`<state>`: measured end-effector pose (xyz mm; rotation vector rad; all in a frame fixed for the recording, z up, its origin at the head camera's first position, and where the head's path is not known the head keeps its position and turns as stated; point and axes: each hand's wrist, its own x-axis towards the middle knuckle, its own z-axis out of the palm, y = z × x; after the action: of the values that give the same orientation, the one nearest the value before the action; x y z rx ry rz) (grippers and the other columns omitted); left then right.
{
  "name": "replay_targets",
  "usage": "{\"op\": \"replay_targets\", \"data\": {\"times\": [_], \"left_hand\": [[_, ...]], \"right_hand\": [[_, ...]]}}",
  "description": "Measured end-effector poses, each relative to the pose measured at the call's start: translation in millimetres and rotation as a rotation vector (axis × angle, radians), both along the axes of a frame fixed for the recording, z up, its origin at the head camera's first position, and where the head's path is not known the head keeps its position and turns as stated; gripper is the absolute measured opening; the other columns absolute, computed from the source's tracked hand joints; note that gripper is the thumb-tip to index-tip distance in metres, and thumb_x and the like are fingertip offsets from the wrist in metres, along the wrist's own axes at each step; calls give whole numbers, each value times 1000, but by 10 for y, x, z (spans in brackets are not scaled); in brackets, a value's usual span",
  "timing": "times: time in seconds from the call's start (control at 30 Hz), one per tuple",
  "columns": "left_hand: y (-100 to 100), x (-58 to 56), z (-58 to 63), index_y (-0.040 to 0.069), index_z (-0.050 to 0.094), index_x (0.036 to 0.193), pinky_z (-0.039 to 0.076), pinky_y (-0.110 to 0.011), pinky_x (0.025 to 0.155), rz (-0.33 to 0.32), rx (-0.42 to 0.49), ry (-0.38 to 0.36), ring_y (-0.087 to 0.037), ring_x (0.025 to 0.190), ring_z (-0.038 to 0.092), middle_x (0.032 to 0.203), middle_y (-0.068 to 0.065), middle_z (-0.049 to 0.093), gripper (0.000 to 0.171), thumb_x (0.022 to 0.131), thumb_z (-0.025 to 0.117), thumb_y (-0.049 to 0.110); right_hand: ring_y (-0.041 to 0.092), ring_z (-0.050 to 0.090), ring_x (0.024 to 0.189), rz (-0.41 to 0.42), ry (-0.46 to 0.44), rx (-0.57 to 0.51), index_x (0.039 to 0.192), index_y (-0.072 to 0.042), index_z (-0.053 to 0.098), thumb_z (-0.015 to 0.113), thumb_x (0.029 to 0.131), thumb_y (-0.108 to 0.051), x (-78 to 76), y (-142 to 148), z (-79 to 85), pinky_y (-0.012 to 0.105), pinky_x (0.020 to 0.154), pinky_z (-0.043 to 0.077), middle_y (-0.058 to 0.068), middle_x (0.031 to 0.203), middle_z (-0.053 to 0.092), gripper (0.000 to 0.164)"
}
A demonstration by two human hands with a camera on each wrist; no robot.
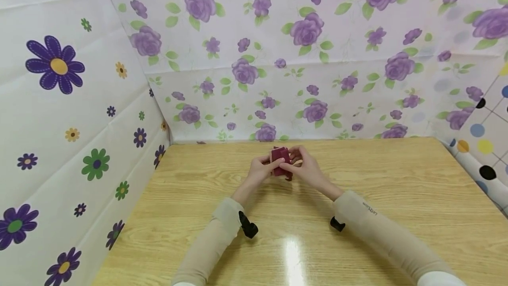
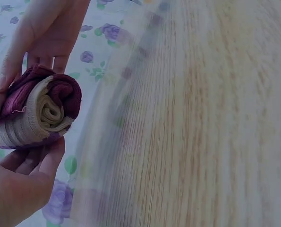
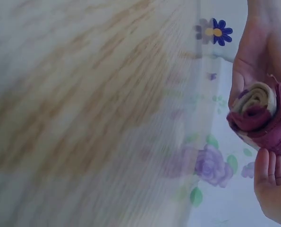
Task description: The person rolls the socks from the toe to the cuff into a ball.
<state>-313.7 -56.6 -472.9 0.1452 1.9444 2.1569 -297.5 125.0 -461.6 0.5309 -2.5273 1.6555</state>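
A rolled-up pair of socks, maroon with beige, is held between both hands over the far part of the table. In the left wrist view the end of the sock roll shows as a beige spiral partly wrapped by maroon ribbed fabric. My left hand grips its left side, thumb across the front and fingers behind. From the right, my right hand holds it with the thumb on the front and fingers curled at the side. A short maroon end hangs below the roll in the head view.
The wooden table runs back to a wall cloth with purple roses. Another flowered cloth hangs on the left, and a dotted one stands at the right. Black wrist mounts sit on both beige sleeves.
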Motion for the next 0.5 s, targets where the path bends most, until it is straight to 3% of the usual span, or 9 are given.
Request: {"op": "replay_targets", "data": {"times": [0.2,0.4,0.5], "left_hand": [[8,31,8,3,67,121,58,-31,80,44,-167,67,-22,98,69,116,-18,68,43,83,77,22],[34,66,25,8,71,116,59,-34,78,65,-258,85,-22,98,69,114,-14,70,42,79,81,26],[34,83,-1,10,72,114,58,-30,78,86,-316,118,-19,97,68,111,-11,72,41,79,81,29]], "right_hand": [[21,65,93,-56,28,60,113,-8,60,65,92,-36,8,22,24,31,77,56,10,105,67,35],[24,67,87,-93,63,129,109,-2,65,63,94,-22,17,31,42,33,73,57,14,100,70,25],[23,68,85,-84,74,145,107,-1,67,65,93,-23,34,31,52,35,74,57,14,98,71,26]]}}
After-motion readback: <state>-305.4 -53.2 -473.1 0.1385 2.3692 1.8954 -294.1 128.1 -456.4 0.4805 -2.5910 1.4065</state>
